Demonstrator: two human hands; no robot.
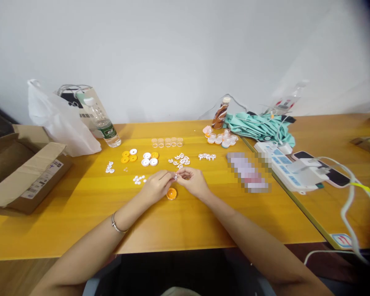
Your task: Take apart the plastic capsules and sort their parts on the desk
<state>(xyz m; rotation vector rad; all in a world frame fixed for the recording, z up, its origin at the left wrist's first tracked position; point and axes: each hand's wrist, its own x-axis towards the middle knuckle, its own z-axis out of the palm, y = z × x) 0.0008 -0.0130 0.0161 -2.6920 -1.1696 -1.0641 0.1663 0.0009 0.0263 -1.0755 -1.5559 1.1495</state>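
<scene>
Both my hands meet over the middle of the wooden table (203,222). My left hand (158,186) pinches a small white plastic part (175,177), and the fingers of my right hand (193,181) close on it from the other side. Just below the fingertips sits an orange round cup (172,193). Beyond my hands lies a loose pile of white openwork plastic parts (181,159). Small white discs (138,179) are scattered left of my left hand. White round caps (149,161) and orange round caps (128,158) stand in groups farther back.
Clear little cups (167,142) form a row at the back, with assembled pieces (220,138) right of them. A water bottle (107,130), white bag (60,119) and cardboard box (27,172) stand left. On the right are a brown bottle (221,113), green cloth (257,126) and power strip (291,168).
</scene>
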